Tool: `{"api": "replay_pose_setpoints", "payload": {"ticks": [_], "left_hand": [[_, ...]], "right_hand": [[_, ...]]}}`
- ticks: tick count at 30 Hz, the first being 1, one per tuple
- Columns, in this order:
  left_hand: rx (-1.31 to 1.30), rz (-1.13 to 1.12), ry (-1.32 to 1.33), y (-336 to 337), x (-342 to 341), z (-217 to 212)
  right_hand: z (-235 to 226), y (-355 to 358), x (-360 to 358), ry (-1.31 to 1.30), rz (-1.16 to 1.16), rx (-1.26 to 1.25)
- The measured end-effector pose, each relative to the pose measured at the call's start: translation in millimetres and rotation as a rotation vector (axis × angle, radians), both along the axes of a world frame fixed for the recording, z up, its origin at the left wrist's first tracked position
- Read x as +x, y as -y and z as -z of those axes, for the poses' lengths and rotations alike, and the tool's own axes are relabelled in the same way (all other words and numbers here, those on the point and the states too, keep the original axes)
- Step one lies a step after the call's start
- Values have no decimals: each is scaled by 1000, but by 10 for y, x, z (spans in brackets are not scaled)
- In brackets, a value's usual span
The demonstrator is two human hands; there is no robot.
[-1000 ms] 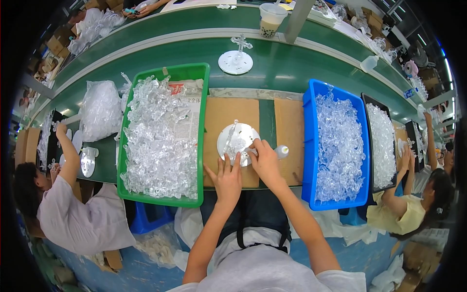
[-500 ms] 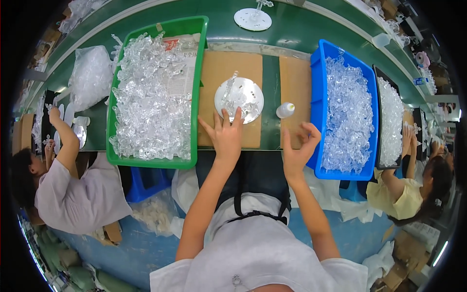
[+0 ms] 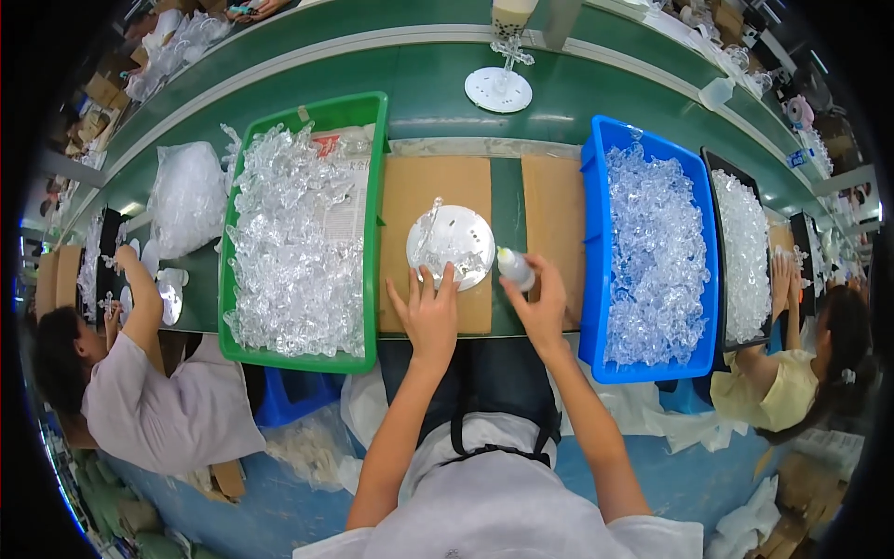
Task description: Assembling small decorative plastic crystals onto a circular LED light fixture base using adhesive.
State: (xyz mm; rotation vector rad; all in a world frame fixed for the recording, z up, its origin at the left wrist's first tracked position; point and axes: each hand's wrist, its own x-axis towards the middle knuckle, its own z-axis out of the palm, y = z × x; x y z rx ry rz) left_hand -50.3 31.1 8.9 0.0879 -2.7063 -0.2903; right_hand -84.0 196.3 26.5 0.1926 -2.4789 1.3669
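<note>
Right hand [image 3: 548, 300] is gripping bottle [image 3: 517, 270] between fingers; left hand [image 3: 431, 315] touching white disc [image 3: 461, 226], fingers spread. Clear pieces [image 3: 430, 224] lying there, seemingly unfinished; behind, clear cross [image 3: 511, 54] standing, apparently done.

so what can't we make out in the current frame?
All in the head view:
Bottle: partly hidden by the right hand.
White disc: part of its near edge is covered by the left hand.
Clear parts on it: small and see-through, outlines unclear.
Blue bin: floor hidden under clear pieces.
Drink cup: top cut off by the upper edge.
</note>
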Motion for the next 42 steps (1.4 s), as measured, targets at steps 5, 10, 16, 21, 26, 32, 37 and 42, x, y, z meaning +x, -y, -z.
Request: {"api": "replay_pose_setpoints", "payload": {"ticks": [5,10,16,21,26,32,37,42], "left_hand": [[0,-18,10,2,-28,-51],[-3,-15,13,-4,-52,-57],[-13,-11,-8,-5,-42,-65],[-6,-5,-5,4,-34,-68],[0,-3,-9,-1,-40,-71],[-4,-11,15,3,-38,-58],[-8,-15,20,7,-39,-48],[-10,-14,16,2,-35,-58]], "right_hand": [[-289,-95,338,121,-107,244],[-305,-54,351,136,-110,340],[-263,20,301,128,-131,367],[-240,33,296,113,-154,352],[-209,11,304,130,-108,309],[-154,-16,286,147,-41,288],[-137,-26,269,146,-1,264],[-143,-33,237,128,-44,282]]}}
